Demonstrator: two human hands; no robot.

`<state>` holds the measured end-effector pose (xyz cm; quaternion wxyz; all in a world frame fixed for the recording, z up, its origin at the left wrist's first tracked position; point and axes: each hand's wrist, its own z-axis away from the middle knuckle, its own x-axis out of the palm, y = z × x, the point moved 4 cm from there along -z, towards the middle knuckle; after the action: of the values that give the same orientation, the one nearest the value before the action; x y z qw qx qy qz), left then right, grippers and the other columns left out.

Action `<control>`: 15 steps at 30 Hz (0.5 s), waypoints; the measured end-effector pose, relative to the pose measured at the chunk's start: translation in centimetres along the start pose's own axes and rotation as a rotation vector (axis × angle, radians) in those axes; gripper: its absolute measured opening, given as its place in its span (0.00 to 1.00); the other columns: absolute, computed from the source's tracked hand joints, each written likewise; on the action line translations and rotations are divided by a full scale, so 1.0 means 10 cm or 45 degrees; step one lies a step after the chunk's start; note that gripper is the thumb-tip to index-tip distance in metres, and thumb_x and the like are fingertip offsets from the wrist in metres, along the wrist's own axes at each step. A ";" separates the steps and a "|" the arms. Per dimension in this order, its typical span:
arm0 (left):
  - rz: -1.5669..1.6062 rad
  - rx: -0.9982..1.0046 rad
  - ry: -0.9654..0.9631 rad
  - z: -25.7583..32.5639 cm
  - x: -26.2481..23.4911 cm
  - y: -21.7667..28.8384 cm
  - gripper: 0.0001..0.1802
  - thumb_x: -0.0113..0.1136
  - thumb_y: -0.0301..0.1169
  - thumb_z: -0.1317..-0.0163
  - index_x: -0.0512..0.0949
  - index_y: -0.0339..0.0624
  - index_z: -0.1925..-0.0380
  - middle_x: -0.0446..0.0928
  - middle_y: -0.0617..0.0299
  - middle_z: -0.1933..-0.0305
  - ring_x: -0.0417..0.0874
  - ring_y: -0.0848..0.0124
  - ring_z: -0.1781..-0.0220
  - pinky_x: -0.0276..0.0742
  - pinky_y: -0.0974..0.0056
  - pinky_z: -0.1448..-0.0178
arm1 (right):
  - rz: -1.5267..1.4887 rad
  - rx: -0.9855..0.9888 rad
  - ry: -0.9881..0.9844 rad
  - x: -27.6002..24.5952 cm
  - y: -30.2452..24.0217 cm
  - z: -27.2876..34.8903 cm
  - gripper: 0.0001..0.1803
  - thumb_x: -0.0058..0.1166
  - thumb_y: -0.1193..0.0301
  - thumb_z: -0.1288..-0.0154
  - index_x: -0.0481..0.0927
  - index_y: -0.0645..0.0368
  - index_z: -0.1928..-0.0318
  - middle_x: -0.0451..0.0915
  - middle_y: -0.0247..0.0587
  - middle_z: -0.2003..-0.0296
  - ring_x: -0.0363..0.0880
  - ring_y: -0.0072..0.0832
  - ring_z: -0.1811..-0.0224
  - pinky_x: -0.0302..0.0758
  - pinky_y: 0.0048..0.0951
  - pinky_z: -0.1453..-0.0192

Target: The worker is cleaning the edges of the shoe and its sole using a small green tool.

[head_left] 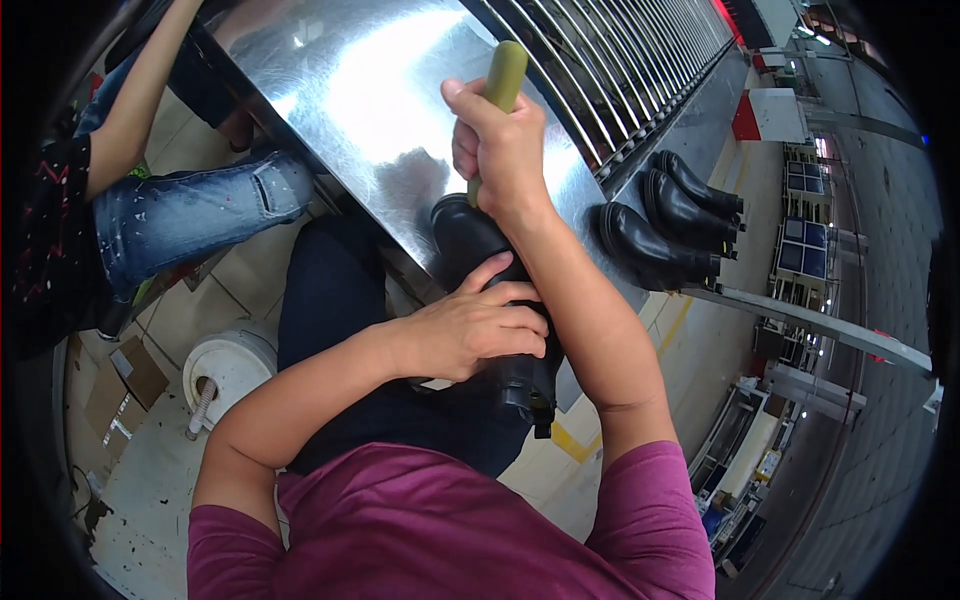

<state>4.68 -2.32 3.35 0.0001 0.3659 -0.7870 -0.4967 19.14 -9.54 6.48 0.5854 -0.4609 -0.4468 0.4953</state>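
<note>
"Grip? Right one first."
"Right hand (pixel 502 150) curled tight round an olive-green handle (pixel 508 72), top end poking out above the fist. Lower end comes down at the toe of a black boot (pixel 465 240); contact there, can't tell."
"Left?"
"Left hand (pixel 490 325) half curled over the boot's shaft, fingers slightly apart, holding it. Underside of that grip is hidden."
"Boot's where?"
"Toe by the near edge of the shiny metal table (pixel 340 130), shaft back over the lap."
"Further out?"
"Rack of metal bars (pixel 612 70) beyond, up and right. Three more black boots (pixel 645 250) in a row, right of the table."
"Left side?"
"Another person's jeans leg (pixel 205 215). Below it, white drum (pixel 235 355) with ribbed tube, cardboard (pixel 122 392) just beside. Next."
</note>
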 end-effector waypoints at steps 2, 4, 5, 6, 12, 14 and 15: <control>-0.026 -0.005 -0.019 -0.03 -0.01 0.02 0.29 0.67 0.17 0.52 0.82 0.53 0.47 0.77 0.70 0.40 0.67 0.63 0.25 0.40 0.37 0.15 | -0.041 0.068 -0.023 0.07 0.05 -0.04 0.13 0.67 0.67 0.33 0.74 0.57 0.65 0.65 0.27 0.84 0.60 0.17 0.88 0.56 0.23 0.84; -0.054 -0.009 -0.030 -0.02 -0.01 0.03 0.30 0.67 0.17 0.53 0.82 0.53 0.47 0.78 0.70 0.40 0.67 0.63 0.25 0.40 0.37 0.15 | -0.053 0.092 -0.054 0.10 0.11 -0.04 0.13 0.67 0.67 0.32 0.73 0.56 0.65 0.65 0.28 0.83 0.61 0.18 0.87 0.57 0.24 0.84; -0.076 -0.001 -0.028 0.00 -0.01 0.03 0.31 0.67 0.17 0.54 0.81 0.53 0.47 0.78 0.70 0.40 0.67 0.63 0.25 0.41 0.37 0.15 | -0.120 0.115 -0.067 0.11 0.13 -0.03 0.14 0.67 0.67 0.32 0.73 0.56 0.65 0.65 0.28 0.84 0.61 0.19 0.87 0.58 0.25 0.84; -0.095 0.007 -0.028 0.02 0.00 0.03 0.31 0.68 0.18 0.55 0.81 0.53 0.46 0.78 0.69 0.39 0.68 0.63 0.25 0.42 0.38 0.15 | -0.187 0.139 -0.079 0.10 0.15 -0.01 0.14 0.67 0.66 0.32 0.72 0.55 0.64 0.65 0.28 0.84 0.61 0.20 0.88 0.58 0.25 0.83; -0.151 0.007 0.059 -0.14 -0.08 -0.01 0.33 0.75 0.26 0.53 0.78 0.52 0.43 0.77 0.64 0.36 0.69 0.62 0.24 0.47 0.39 0.15 | -0.039 -0.163 0.137 -0.76 -0.60 0.41 0.14 0.68 0.65 0.33 0.78 0.60 0.61 0.69 0.28 0.84 0.67 0.20 0.88 0.62 0.24 0.83; -0.120 -0.022 -0.014 -0.17 -0.10 -0.04 0.37 0.77 0.26 0.54 0.77 0.52 0.39 0.75 0.63 0.32 0.66 0.60 0.21 0.45 0.40 0.15 | 0.284 -0.169 0.219 -1.10 -0.53 0.67 0.13 0.66 0.65 0.30 0.78 0.60 0.58 0.67 0.28 0.83 0.64 0.18 0.87 0.61 0.23 0.82; -0.141 -0.020 0.101 -0.16 -0.11 -0.07 0.38 0.78 0.27 0.54 0.77 0.52 0.39 0.74 0.62 0.31 0.66 0.58 0.21 0.48 0.40 0.15 | 0.375 -0.113 0.281 -1.32 -0.35 0.78 0.13 0.67 0.65 0.31 0.79 0.61 0.57 0.68 0.28 0.83 0.65 0.18 0.87 0.61 0.23 0.83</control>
<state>6.48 -3.12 4.04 0.0068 0.4283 -0.7609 -0.4873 10.64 -22.12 10.45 0.5311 -0.5983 -0.3291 0.5017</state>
